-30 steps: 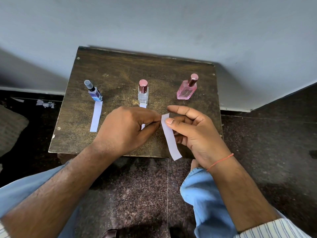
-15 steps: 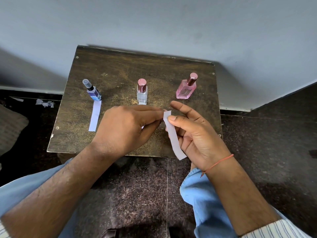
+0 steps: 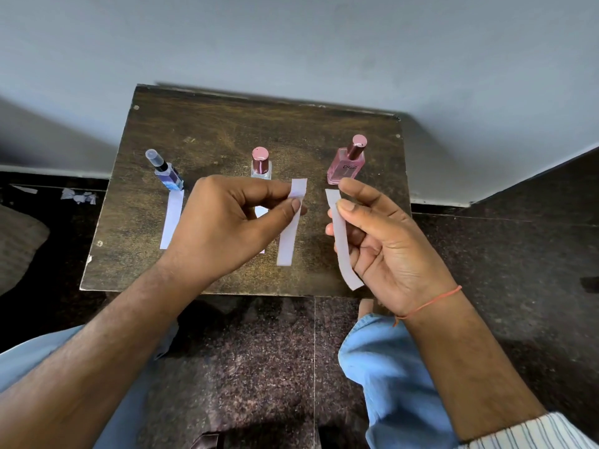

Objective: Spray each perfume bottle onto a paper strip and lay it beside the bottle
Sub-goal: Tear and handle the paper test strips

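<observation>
White paper, two loose strips of it, sits in the hands above a dark wooden surface (image 3: 227, 131). The left hand (image 3: 227, 228) pinches one strip (image 3: 290, 231) near its top between thumb and forefinger, so it hangs lengthwise toward the person. The right hand (image 3: 385, 247) pinches the second strip (image 3: 340, 241) the same way, its other fingers (image 3: 363, 192) loosely spread, and this strip curves down across the palm. The two strips are just apart, not touching.

Three bottles stand in a row along the surface. The blue bottle (image 3: 168, 178) at the left has a strip (image 3: 171, 218) laid flat in front of it. The clear bottle (image 3: 260, 163) in the middle also seems to have one lying before it, though the left hand hides most of it. The pink bottle (image 3: 346, 163) at the right has no strip beside it — it looks like the one left to do.

What the next move turns on: the pink bottle stands just beyond the right hand's fingertips, upright, with its cap still on, and well clear of the left hand. The right hand is plainly the nearer, yet it is occupied by paper, so one strip probably has to be put down or passed over before the bottle can be lifted and sprayed. Each held strip runs roughly away from the person, in line with those already laid.
</observation>
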`<state>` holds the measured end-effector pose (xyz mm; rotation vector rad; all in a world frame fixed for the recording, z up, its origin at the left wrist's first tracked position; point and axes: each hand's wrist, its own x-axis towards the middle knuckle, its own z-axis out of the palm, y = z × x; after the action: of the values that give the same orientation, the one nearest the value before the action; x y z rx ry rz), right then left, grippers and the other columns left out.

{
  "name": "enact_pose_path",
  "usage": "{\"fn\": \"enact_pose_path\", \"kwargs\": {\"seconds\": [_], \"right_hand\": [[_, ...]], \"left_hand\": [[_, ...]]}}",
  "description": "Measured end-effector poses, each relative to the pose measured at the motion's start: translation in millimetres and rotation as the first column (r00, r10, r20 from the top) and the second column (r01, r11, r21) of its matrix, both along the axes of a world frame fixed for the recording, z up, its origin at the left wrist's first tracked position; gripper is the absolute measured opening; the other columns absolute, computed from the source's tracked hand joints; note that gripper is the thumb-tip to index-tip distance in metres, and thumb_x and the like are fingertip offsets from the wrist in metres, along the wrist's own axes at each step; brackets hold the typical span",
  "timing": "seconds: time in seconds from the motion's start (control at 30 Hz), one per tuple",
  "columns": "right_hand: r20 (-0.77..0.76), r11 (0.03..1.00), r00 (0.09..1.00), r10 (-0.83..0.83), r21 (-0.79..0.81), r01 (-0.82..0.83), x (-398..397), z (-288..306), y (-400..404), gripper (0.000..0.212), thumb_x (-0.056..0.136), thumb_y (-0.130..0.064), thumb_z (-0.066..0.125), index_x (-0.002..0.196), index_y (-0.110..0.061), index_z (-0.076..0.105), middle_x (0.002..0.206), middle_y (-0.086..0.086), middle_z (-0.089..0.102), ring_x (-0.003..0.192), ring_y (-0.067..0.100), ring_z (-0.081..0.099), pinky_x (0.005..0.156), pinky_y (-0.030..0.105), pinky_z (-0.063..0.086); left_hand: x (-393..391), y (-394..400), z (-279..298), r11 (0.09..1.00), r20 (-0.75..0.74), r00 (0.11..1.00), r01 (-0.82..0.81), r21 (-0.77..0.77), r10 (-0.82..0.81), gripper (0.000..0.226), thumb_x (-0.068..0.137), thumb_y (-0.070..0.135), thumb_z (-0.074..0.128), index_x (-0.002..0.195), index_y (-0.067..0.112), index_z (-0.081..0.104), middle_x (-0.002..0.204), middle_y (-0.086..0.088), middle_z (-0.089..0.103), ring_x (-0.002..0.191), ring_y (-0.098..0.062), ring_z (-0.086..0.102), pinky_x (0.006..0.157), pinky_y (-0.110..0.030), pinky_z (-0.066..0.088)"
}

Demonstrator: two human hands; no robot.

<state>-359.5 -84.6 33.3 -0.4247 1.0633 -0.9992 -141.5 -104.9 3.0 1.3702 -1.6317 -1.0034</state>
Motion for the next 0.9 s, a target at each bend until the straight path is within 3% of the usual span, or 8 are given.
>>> {"fn": "enact_pose_path", "kwargs": {"seconds": [0.1, 0.3, 0.43, 0.5, 0.67, 0.77, 0.9], "right_hand": [[-0.078, 1.000, 0.997, 0.013, -0.013, -0.014, -5.4, -3.9, -1.1, 0.025, 0.072, -0.016, 0.081, 0.094, -0.026, 0.087, 0.090, 0.004, 0.075, 0.077, 0.015, 0.064, 0.072, 0.026, 0.057], [-0.342, 0.998, 0.939, -0.046, -0.051, 0.030, -25.8, -11.0, -7.6, 0.017, 0.073, -0.015, 0.086, 0.089, -0.019, 0.086, 0.077, 0.004, 0.076, 0.058, 0.010, 0.061, 0.053, 0.021, 0.054], [-0.576, 0.992, 0.808, -0.124, -0.065, 0.106, -56.3, -22.9, -14.0, 0.012, 0.085, -0.009, 0.088, 0.091, -0.019, 0.087, 0.083, 0.010, 0.078, 0.065, 0.014, 0.064, 0.054, 0.023, 0.056], [-0.652, 0.990, 0.746, -0.137, -0.074, 0.117, -66.6, -29.2, -15.4, 0.011, 0.087, -0.010, 0.088, 0.094, -0.019, 0.086, 0.092, 0.014, 0.082, 0.067, 0.014, 0.070, 0.055, 0.022, 0.058], [-0.763, 0.991, 0.633, -0.131, -0.091, 0.095, -77.5, -42.3, -16.8, 0.011, 0.091, -0.011, 0.086, 0.097, -0.020, 0.085, 0.084, 0.004, 0.083, 0.061, 0.008, 0.072, 0.054, 0.022, 0.059], [-0.820, 0.990, 0.556, -0.137, -0.096, 0.103, -84.4, -48.5, -18.0, 0.009, 0.089, -0.016, 0.087, 0.092, -0.024, 0.085, 0.082, 0.001, 0.083, 0.059, 0.010, 0.070, 0.051, 0.022, 0.055], [-0.841, 0.989, 0.526, -0.131, -0.071, 0.133, -91.9, -51.2, -20.6, 0.008, 0.088, -0.017, 0.088, 0.090, -0.024, 0.085, 0.080, 0.001, 0.081, 0.053, 0.007, 0.063, 0.049, 0.024, 0.054]], "left_hand": [[-0.2, -3.4, -0.7, 0.989, -0.142, 0.990, 0.032, 0.143, -0.012, 0.023, 0.094, 0.023, 0.083, 0.117, 0.020, 0.084, 0.095, 0.006, 0.086, 0.054, -0.014, 0.055, 0.049, -0.017, 0.045], [-6.0, -0.6, 1.3, 0.958, -0.283, 0.958, 0.121, 0.259, -0.045, 0.020, 0.096, 0.013, 0.078, 0.107, 0.029, 0.084, 0.092, 0.004, 0.086, 0.053, -0.023, 0.055, 0.041, -0.022, 0.046], [-8.3, 1.5, 0.0, 0.951, -0.295, 0.954, 0.138, 0.276, -0.053, 0.029, 0.096, 0.013, 0.079, 0.101, 0.042, 0.084, 0.091, 0.004, 0.086, 0.059, -0.028, 0.055, 0.044, -0.025, 0.046], [-8.9, 2.0, -0.5, 0.947, -0.309, 0.950, 0.145, 0.285, -0.053, 0.025, 0.097, 0.014, 0.078, 0.104, 0.037, 0.084, 0.092, 0.004, 0.086, 0.061, -0.029, 0.055, 0.050, -0.030, 0.045], [-9.2, 3.3, 1.3, 0.945, -0.302, 0.948, 0.190, 0.266, -0.105, 0.022, 0.096, 0.015, 0.078, 0.108, 0.033, 0.083, 0.094, 0.003, 0.087, 0.053, -0.023, 0.049, 0.045, -0.024, 0.042], [-7.9, 5.2, 1.1, 0.943, -0.297, 0.947, 0.206, 0.259, -0.125, 0.022, 0.094, 0.020, 0.078, 0.108, 0.036, 0.084, 0.095, 0.004, 0.086, 0.052, -0.022, 0.049, 0.046, -0.027, 0.044], [-3.7, 5.7, -0.1, 0.945, -0.268, 0.956, 0.194, 0.262, -0.122, 0.022, 0.096, 0.020, 0.078, 0.110, 0.037, 0.084, 0.096, 0.006, 0.086, 0.053, -0.022, 0.054, 0.046, -0.026, 0.047]]}}
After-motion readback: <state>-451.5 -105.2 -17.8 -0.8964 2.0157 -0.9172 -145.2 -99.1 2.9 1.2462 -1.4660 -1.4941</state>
